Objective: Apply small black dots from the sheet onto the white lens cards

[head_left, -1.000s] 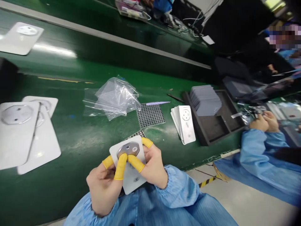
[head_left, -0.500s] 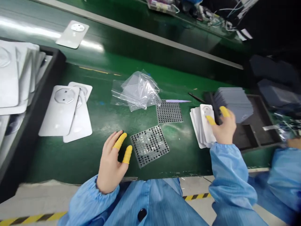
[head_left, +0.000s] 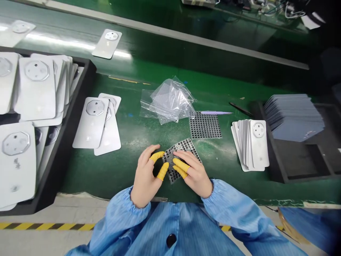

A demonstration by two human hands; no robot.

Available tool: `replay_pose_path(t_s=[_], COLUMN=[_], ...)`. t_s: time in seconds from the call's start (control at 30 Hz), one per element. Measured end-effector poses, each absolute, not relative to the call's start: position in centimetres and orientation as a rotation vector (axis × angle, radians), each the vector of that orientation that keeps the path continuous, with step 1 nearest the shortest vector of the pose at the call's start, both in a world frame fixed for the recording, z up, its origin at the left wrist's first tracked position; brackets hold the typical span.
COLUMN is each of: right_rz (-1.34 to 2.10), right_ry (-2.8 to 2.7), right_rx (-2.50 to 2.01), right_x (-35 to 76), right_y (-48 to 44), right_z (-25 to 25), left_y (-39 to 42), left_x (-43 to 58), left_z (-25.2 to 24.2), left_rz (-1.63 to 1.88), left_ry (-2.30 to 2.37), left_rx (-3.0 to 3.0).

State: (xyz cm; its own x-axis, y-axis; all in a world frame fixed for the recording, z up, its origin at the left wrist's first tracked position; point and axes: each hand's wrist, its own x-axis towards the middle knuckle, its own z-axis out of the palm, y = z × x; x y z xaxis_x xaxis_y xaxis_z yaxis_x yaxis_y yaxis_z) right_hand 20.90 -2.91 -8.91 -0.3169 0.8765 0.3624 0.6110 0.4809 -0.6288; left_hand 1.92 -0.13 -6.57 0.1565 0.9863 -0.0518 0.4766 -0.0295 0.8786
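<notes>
A clear sheet of small black dots [head_left: 173, 176] lies on the green bench in front of me, partly covered by my hands. My left hand [head_left: 146, 174] is at the sheet's left edge, its yellow-capped thumb and forefinger apart and nothing visible between them. Over the middle of the sheet is my right hand [head_left: 194, 172], its yellow-capped thumb and forefinger close together. Whether anything is pinched there is too small to tell. Behind lies a second dotted sheet [head_left: 205, 126], with purple tweezers [head_left: 214, 112] across its top edge.
Crumpled clear plastic bags [head_left: 170, 101] lie farther back. Loose white cards [head_left: 90, 131] lie at left beside a black tray [head_left: 80, 92] full of similar cards. At right are a fanned stack of white cards [head_left: 258, 149], a black tray [head_left: 295, 172] with grey cards [head_left: 295, 121], and dark tweezers [head_left: 241, 109].
My right hand has moved left from the white card stack to the dotted sheet. My left hand has come to the sheet's edge. The camera view has shifted left.
</notes>
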Motion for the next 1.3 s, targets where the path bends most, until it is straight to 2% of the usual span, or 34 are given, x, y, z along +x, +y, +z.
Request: replay_pose_path(t_s=[0.1, 0.3, 0.47, 0.77, 1.13, 1.3], right_rz=[0.512, 0.478, 0.496, 0.728, 0.681, 0.656], right_ry=[-1.990, -1.882, -1.952, -1.688, -1.550, -1.681], right_rx=[-1.192, -1.121, -1.089, -1.221, -1.197, -1.188], right_x=[21.2, 20.1, 19.8, 18.6, 18.9, 18.9], right_y=[-2.7, -1.4, -0.9, -0.6, -0.5, -0.5], right_z=[-7.9, -6.1, -7.2, -7.9, -7.6, -7.8], left_y=[0.0, 0.4, 0.0, -0.5, 0.3, 0.1], left_x=[2.6, 3.2, 3.6, 3.5, 3.0, 2.9], left_z=[-6.2, -6.4, -6.9, -7.6, -7.3, -8.0], left_rz=[0.827, 0.810, 0.869, 0.970, 0.887, 0.863], left_ry=[1.400, 1.215, 1.200, 1.191, 1.223, 1.225], left_rx=[1.226, 1.012, 0.978, 1.100, 0.874, 0.877])
